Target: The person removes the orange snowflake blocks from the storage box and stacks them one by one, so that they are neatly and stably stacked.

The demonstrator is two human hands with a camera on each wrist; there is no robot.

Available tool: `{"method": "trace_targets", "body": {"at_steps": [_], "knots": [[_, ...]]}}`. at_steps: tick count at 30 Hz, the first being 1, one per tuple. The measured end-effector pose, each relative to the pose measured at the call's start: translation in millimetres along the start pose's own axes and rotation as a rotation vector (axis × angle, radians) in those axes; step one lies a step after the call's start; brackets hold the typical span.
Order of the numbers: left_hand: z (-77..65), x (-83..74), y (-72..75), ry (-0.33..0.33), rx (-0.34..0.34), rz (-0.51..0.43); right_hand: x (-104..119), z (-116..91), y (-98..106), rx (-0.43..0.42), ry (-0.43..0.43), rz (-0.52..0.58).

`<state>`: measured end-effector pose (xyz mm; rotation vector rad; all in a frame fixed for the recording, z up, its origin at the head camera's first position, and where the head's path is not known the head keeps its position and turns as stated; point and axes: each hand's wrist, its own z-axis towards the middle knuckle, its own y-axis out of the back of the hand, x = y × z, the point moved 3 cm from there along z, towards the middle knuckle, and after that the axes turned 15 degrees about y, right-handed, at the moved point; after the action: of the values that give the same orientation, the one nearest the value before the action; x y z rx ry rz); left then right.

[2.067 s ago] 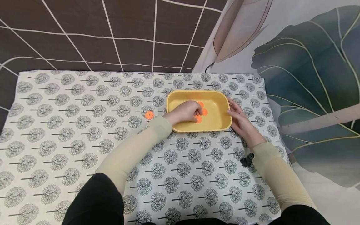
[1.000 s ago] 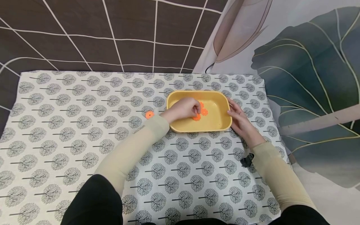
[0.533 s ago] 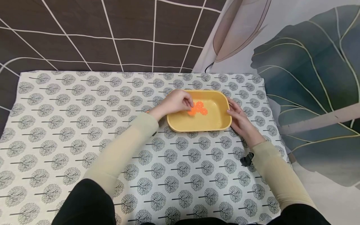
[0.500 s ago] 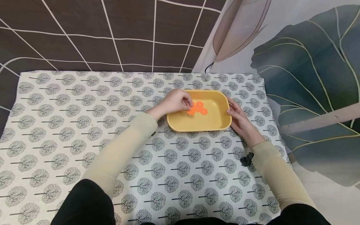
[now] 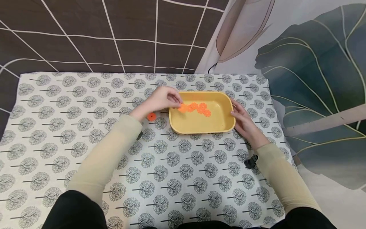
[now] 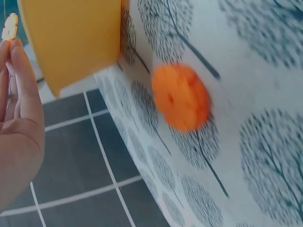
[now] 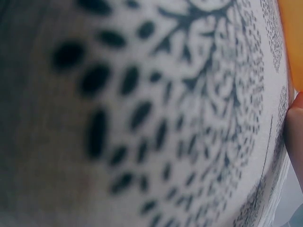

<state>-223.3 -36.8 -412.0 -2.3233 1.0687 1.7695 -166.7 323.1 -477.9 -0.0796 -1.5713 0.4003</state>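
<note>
A yellow rectangular tray (image 5: 220,125) sits on the tree-patterned cloth (image 5: 85,133). My left hand (image 5: 164,99) pinches one end of a chain of linked orange flower-shaped discs (image 5: 195,108), lifted over the tray's left rim. My right hand (image 5: 243,119) rests with straight fingers against the tray's right side. One loose orange disc (image 5: 151,116) lies on the cloth left of the tray, just below my left wrist; the left wrist view shows the disc (image 6: 181,97) blurred beside the tray wall (image 6: 71,38).
A small black clip (image 5: 251,162) lies on the cloth by my right forearm. A dark grid-patterned surface (image 5: 85,31) runs beyond the cloth's far edge, and a leaf-print sheet (image 5: 314,79) lies to the right. The right wrist view shows only blurred cloth (image 7: 142,118).
My left hand has drawn the orange chain leftwards from the tray's middle to its left rim, stretching it out. The loose disc is uncovered again. My right hand has stayed put.
</note>
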Motion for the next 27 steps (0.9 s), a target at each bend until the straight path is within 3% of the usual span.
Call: {"method": "trace_targets", "body": {"at_steps": [11, 22, 27], "knots": [[-24.1, 24.1, 36.6, 0.099, -0.077, -0.047, -1, 1, 0, -0.013, -0.011, -0.019], [-37.5, 50.3, 50.4, 0.244, -0.073, -0.031, -1, 1, 1, -0.017, -0.006, -0.024], [-40.1, 62.4, 52.4, 0.277, -0.078, 0.013, -1, 1, 1, -0.023, -0.008, -0.013]]}}
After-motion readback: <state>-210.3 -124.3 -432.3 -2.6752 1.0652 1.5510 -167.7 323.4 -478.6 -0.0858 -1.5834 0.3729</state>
